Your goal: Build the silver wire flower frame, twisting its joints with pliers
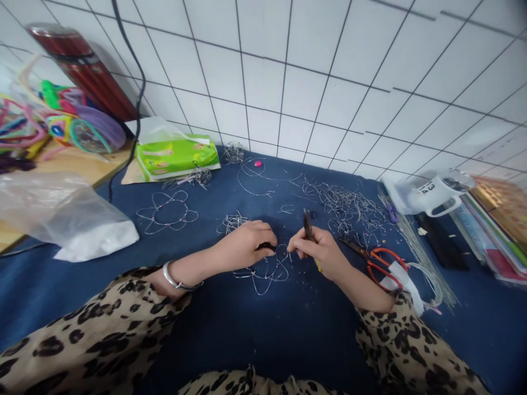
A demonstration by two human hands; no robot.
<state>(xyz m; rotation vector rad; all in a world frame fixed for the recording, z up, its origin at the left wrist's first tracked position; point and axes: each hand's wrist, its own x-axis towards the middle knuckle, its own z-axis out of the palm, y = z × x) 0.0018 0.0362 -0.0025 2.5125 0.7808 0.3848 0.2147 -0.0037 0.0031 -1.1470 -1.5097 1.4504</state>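
My left hand (245, 244) rests on the blue cloth, fingers curled round the edge of a looped wire flower piece (265, 271) that lies between both hands. My right hand (319, 252) is closed on a dark slim tool (307, 225) that stands upright, with a yellow bit showing under the palm. Its fingertips pinch the wire at the piece's right side. A silver bangle (175, 280) sits on my left wrist. Both sleeves are leopard print.
A finished wire flower (167, 211) lies at the left, a heap of loose wires (348, 206) at the right. Red-handled scissors (376, 260) lie by my right wrist. A green tissue pack (177, 156), a plastic bag (61, 214), a white cup (436, 195) and a red flask (82, 68) ring the cloth.
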